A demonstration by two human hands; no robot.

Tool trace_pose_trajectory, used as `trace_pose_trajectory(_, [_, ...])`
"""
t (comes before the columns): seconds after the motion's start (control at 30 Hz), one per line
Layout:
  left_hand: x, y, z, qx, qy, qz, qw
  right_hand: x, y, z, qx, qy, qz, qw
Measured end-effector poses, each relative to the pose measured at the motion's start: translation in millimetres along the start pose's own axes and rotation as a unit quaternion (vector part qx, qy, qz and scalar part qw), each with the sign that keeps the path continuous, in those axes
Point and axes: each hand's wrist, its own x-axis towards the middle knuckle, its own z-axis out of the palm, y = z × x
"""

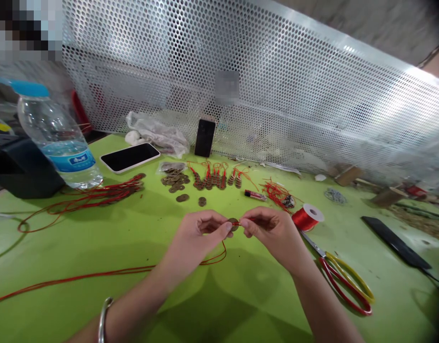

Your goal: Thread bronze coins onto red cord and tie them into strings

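My left hand (207, 231) pinches a round bronze-coloured coin (234, 222) between thumb and forefinger, above the green table. Close beside it, my right hand (264, 226) has its fingertips closed on a red cord (240, 223) that crosses the coin's face. From below the hands a long doubled red cord (126, 271) runs left along the table. Just beyond my hands lie a small stack of coins (202, 201), a few overlapping coins (183, 197) and a heap of coins (174, 181). Coins tied with red cord (209, 180) stand in a row behind.
Scissors (343, 276) and a red thread spool (308, 217) lie right of my hands. Behind are a lighter-like tube (255, 195), cord scraps (276, 193) and two phones (130, 157) (205, 138). A water bottle (62, 138) stands left; a perforated metal panel (294, 95) borders the back.
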Motion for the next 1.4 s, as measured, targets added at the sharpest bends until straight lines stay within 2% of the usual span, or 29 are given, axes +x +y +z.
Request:
trace_pose_trajectory(0.27, [-0.8, 0.2, 1.3, -0.049, 0.02, -0.01, 0.999, 2.7, 4.2, 3.5, 0.071, -0.057, 0.036, 0.995])
trace_pose_trajectory(0.43, [-1.9, 4.6, 1.4, -0.042, -0.016, -0.028, 0.999, 4.7, 2.9, 4.5, 0.081, -0.035, 0.049, 0.995])
trace_pose_trajectory(0.5, [-1.5, 7.1, -0.8, -0.024, -0.015, -0.034, 0.999, 5.7, 3.4, 0.1, 0.098, -0.029, 0.044, 0.994])
trace_pose_trajectory(0.63, [-0.7, 11.6, -6.5, 0.001, 0.035, -0.033, 0.999, 10.8, 11.5, -16.0, 0.158, 0.015, 0.05, 0.986])
trace_pose_trajectory(0.77, [0.0, 10.8, -9.7, -0.005, 0.068, -0.025, 0.997, 18.4, 23.6, -31.3, 0.189, 0.099, 0.045, 0.976])
trace_pose_trajectory(0.87, [0.4, 8.0, -9.9, -0.014, 0.068, -0.016, 0.997, 21.3, 27.5, -33.8, 0.208, 0.148, 0.03, 0.966])
trace_pose_trajectory(0.93, [0.4, 7.2, -9.4, -0.024, 0.075, -0.014, 0.997, 20.4, 25.4, -30.4, 0.225, 0.152, 0.032, 0.962])
trace_pose_trajectory(1.0, [-0.2, 7.8, -8.8, -0.032, 0.092, -0.011, 0.995, 17.3, 19.9, -24.0, 0.25, 0.127, 0.042, 0.959])
trace_pose_trajectory(1.17, [-1.3, 9.6, -7.7, -0.044, 0.127, 0.007, 0.991, 7.8, 5.8, -5.1, 0.294, 0.005, 0.104, 0.95])
trace_pose_trajectory(1.27, [-0.8, 7.7, -6.0, -0.029, 0.12, 0.003, 0.992, 5.9, 4.9, 1.3, 0.312, -0.018, 0.125, 0.942])
trace_pose_trajectory(1.4, [-2.1, 3.6, -2.7, 0.011, 0.097, 0.009, 0.995, 6.2, 6.5, 3.3, 0.315, -0.042, 0.107, 0.942])
